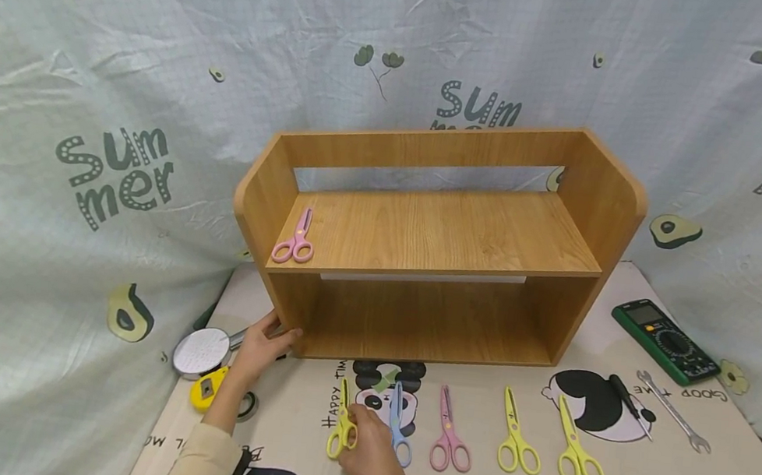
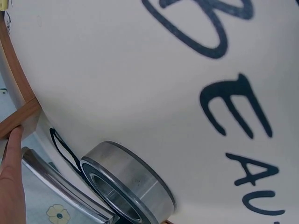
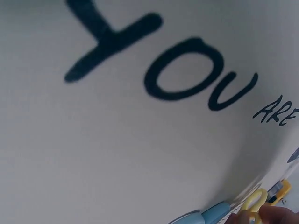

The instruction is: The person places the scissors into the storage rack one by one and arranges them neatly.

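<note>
My left hand (image 1: 263, 345) grips the lower left side panel of a wooden two-tier shelf (image 1: 438, 232), thumb at the front edge. In the left wrist view one straight finger (image 2: 14, 163) lies along the wood. My right hand (image 1: 373, 456) pinches the handles of yellow scissors (image 1: 343, 409), whose blades point toward the shelf. The handle loops of these yellow scissors (image 3: 254, 200) show between the fingertips in the right wrist view. Blue scissors (image 1: 396, 412) lie just right of them, partly overlapped by the hand. Pink scissors (image 1: 299, 236) rest on the upper tier's left end.
Further right lie pink scissors (image 1: 446, 429) and two yellow pairs (image 1: 511, 425). A screwdriver (image 1: 626, 403), a wrench (image 1: 675, 412) and a green multimeter (image 1: 667, 342) are at the right. Beside the left arm are a tape measure (image 1: 208, 388), a round white disc (image 1: 201, 352) and a metal bearing (image 2: 126, 182).
</note>
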### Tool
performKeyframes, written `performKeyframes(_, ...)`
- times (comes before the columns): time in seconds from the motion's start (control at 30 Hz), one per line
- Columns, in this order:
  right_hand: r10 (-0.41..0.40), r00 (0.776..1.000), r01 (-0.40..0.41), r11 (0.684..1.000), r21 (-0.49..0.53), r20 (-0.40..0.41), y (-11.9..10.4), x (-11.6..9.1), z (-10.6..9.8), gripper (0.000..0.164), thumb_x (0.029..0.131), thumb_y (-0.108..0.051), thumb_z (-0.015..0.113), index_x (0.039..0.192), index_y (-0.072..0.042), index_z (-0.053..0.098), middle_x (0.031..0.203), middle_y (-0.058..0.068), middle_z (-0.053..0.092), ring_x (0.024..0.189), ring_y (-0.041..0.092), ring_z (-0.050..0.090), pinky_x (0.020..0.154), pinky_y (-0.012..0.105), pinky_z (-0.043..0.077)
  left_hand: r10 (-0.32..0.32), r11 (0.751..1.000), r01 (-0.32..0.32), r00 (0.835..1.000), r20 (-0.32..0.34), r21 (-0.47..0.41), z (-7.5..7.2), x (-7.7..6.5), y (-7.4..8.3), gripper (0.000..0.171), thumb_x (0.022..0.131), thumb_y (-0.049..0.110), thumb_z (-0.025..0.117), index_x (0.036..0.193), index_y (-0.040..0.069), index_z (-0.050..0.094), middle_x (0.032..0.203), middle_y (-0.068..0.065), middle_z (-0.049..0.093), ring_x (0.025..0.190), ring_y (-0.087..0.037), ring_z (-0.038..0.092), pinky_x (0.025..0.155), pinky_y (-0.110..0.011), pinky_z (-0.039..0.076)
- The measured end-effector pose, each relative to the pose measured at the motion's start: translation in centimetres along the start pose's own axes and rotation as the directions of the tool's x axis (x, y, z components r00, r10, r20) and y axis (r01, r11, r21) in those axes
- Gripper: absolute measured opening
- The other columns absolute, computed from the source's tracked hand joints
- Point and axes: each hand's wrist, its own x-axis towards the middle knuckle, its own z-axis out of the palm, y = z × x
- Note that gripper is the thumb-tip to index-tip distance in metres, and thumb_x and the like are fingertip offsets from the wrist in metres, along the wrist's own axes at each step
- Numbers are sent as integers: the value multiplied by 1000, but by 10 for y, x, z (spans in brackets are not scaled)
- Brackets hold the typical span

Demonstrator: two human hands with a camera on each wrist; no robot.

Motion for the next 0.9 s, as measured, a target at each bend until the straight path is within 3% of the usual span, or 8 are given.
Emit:
performKeyframes(0.17,47,998,-43,996,77,-44,2,-1,-2,43,70,11,72,112,4,69,107,13,75,92,12,67,78,25,60,5,1000,-5,1000,1,-2,1,0,0,75,102,20,66,166,13,26,170,-18,29,154,-40,37,112,-52,52)
performKeyframes(0.3,89,995,-79,976,204,-37,1,-2,-10,44,69,11,71,113,5,69,106,11,75,89,9,68,69,16,56,11,1000,-11,1000,1,-4,0,0,-1,74,102,19,66,165,13,27,170,-18,30,153,-41,38,112,-53,52)
performKeyframes(0.47,141,990,-128,915,382,-6,-8,-7,-26,45,74,7,70,119,6,67,109,12,75,95,13,71,72,14,57,23,1000,-23,1000,5,-8,0,0,-1,74,102,19,66,165,13,28,170,-18,31,153,-41,37,112,-54,51)
performKeyframes(0.67,159,987,-129,834,536,-11,-24,-8,-50,47,80,4,75,126,9,64,121,18,71,104,16,72,82,16,61,21,1000,-21,1000,0,-2,0,-1,-1,75,101,22,68,165,14,29,170,-18,31,154,-41,37,112,-54,51)
performKeyframes(0.77,165,986,-123,793,597,-16,-34,-8,-63,47,83,2,76,127,7,63,127,21,68,107,16,72,86,17,61,23,1000,-23,1000,-4,1,1,-2,-1,76,101,21,68,165,13,29,169,-19,32,152,-41,40,112,-54,52)
performKeyframes(0.9,163,986,-106,766,634,-31,-48,-5,-81,47,84,1,77,129,4,63,132,21,66,110,17,72,87,19,61,25,1000,-25,1000,-10,-3,1,-2,-1,75,100,19,69,164,11,30,168,-20,33,149,-42,44,111,-54,52)
